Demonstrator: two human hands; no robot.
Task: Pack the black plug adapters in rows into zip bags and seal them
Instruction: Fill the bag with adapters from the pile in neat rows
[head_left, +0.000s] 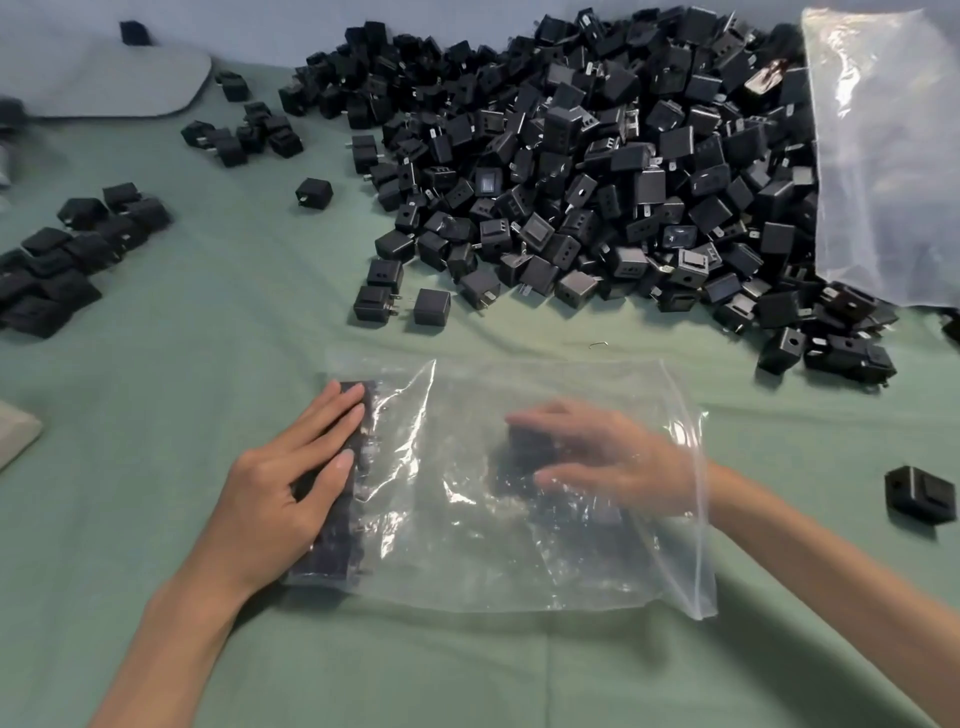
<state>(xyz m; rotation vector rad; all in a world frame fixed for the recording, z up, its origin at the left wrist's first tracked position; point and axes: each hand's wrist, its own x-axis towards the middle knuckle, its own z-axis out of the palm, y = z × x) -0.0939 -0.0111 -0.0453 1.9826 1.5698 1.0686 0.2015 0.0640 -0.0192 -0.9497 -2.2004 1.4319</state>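
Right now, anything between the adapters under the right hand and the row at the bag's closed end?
Nothing visible: only empty, wrinkled bag lies between those adapters and the row, which the left hand presses.

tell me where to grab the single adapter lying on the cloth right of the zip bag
Probably from straight above, pinching the two flat side walls of the single adapter. It is a squat block lying alone on the cloth with nothing touching it, so both sides are free. Its prongs cannot be made out, so do not count on them.

Green cloth (197, 395) (creased) meets a blue-grey backdrop (260, 31).
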